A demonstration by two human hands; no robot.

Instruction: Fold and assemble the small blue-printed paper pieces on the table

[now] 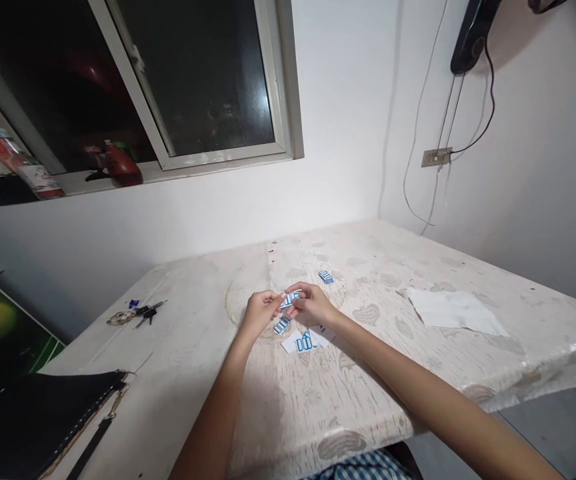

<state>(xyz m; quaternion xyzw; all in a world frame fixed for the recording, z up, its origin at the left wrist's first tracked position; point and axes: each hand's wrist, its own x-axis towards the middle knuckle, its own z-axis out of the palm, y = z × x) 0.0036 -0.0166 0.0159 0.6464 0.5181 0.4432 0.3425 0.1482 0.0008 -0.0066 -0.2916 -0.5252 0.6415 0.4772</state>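
Between my two hands is a small white paper piece (291,299) with blue printed or drawn marks. My left hand (262,311) pinches its left side with thumb and fingertips. On its right side, the fingers of my right hand (313,304) close on the same piece. Just below my hands, another blue-marked piece (282,325) lies on the table. White paper pieces with a blue drawing (306,341) lie nearer to me, partly overlapping. Beyond my right hand rests a small blue-marked cutout (326,277).
A patterned plastic cloth covers the table (368,400). A white sheet (455,312) lies at right, and keys (147,312) at left. A black bag or case (43,420) with a strap occupies the near left. Bottles (123,165) stand on the window sill.
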